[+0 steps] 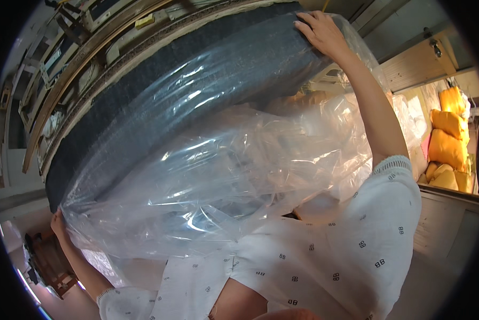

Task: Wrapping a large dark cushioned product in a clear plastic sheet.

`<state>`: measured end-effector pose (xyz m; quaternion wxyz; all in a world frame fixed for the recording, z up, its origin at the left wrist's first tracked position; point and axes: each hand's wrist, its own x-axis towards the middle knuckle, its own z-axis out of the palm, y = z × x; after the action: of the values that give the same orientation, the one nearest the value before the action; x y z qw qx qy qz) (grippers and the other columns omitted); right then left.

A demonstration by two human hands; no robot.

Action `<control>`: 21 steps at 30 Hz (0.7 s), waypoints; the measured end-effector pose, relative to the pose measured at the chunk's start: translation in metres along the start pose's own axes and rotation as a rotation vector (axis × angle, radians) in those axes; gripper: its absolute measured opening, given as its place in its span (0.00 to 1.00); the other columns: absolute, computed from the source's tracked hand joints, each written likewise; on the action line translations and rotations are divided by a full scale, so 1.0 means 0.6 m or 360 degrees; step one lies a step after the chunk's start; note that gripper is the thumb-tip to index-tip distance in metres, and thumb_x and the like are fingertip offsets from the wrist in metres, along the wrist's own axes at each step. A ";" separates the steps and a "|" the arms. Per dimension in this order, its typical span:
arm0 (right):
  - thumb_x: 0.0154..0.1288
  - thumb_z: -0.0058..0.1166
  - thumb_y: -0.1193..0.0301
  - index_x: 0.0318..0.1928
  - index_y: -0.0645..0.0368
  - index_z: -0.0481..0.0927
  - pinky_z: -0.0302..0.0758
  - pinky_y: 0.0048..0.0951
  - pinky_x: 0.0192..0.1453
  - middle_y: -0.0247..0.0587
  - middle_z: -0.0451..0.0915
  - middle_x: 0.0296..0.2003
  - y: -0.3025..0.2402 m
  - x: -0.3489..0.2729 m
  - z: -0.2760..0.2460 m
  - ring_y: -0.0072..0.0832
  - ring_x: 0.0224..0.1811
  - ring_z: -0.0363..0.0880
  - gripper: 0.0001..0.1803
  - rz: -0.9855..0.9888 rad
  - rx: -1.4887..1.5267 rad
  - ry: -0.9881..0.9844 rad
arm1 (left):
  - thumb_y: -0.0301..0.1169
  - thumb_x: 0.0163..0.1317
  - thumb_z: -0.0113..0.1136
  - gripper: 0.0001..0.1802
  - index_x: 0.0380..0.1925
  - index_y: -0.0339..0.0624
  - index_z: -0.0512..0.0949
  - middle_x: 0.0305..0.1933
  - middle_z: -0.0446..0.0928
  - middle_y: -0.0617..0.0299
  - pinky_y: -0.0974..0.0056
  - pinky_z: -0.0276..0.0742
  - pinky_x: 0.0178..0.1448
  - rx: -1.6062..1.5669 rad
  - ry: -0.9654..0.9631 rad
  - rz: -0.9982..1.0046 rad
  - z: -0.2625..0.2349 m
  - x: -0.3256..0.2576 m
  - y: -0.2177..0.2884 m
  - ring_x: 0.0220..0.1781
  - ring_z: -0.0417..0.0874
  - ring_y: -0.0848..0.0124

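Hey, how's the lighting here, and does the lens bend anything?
Head view: white glare streaks the clear plastic sheet; head view: the far edge of the dark surface appears curved, consistent with fisheye bending, and corners go black; head view: the yellow bundles at right look brightly lit.

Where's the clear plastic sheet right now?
Head view: the clear plastic sheet fills the middle, running from the left hand to the right hand at upper right, partly over the dark surface.
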<state>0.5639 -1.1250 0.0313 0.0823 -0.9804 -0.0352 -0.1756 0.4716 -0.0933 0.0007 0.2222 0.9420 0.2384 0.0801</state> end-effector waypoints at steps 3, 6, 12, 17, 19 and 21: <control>0.62 0.40 0.48 0.53 0.42 0.72 0.70 0.39 0.52 0.39 0.73 0.50 0.023 0.047 0.076 0.39 0.52 0.70 0.24 -0.0077 -0.0426 0.0353 | 0.47 0.56 0.57 0.23 0.40 0.38 0.79 0.39 0.78 0.61 0.68 0.68 0.49 -0.0424 -0.0359 -0.0295 -0.022 0.016 0.019 0.42 0.75 0.72; 0.62 0.42 0.47 0.61 0.47 0.65 0.63 0.27 0.60 0.42 0.69 0.57 0.071 0.052 0.059 0.34 0.59 0.67 0.31 0.0419 0.0590 -0.0153 | 0.47 0.54 0.58 0.23 0.43 0.40 0.78 0.43 0.77 0.61 0.69 0.68 0.49 -0.0928 -0.0538 -0.0373 0.070 -0.019 0.201 0.43 0.75 0.73; 0.65 0.42 0.55 0.54 0.53 0.71 0.66 0.32 0.54 0.50 0.71 0.48 -0.030 0.089 0.006 0.42 0.52 0.70 0.22 0.0532 -0.1115 -0.0165 | 0.60 0.45 0.59 0.26 0.33 0.52 0.83 0.32 0.81 0.61 0.66 0.71 0.45 -0.0219 0.0956 -0.0050 0.148 -0.022 0.224 0.37 0.80 0.67; 0.65 0.45 0.73 0.45 0.62 0.70 0.67 0.25 0.46 0.41 0.68 0.38 -0.401 0.005 -0.050 0.29 0.41 0.69 0.09 -0.0537 0.0910 0.0359 | 0.40 0.51 0.58 0.16 0.27 0.37 0.80 0.27 0.80 0.55 0.63 0.71 0.39 -0.0609 0.1090 0.0130 0.155 -0.026 0.282 0.31 0.79 0.65; 0.56 0.57 0.68 0.37 0.59 0.71 0.65 0.23 0.41 0.37 0.68 0.35 -0.511 -0.139 -0.080 0.26 0.38 0.68 0.12 -0.0890 0.1154 0.0023 | 0.41 0.51 0.58 0.16 0.27 0.37 0.81 0.28 0.80 0.53 0.63 0.71 0.40 -0.0694 0.1038 0.0053 0.143 -0.033 0.286 0.32 0.80 0.64; 0.49 0.61 0.63 0.35 0.56 0.72 0.68 0.28 0.40 0.38 0.70 0.36 -0.568 -0.261 -0.080 0.29 0.38 0.71 0.16 -0.1109 0.1165 -0.0226 | 0.42 0.51 0.58 0.16 0.28 0.40 0.81 0.29 0.80 0.53 0.62 0.71 0.41 -0.0545 0.1058 0.0121 0.162 0.015 0.277 0.32 0.80 0.63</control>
<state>0.3674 -0.8045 0.0718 0.3543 -0.8269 -0.4248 -0.1016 0.5730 -0.2570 -0.0096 0.2838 0.8220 0.2456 0.4284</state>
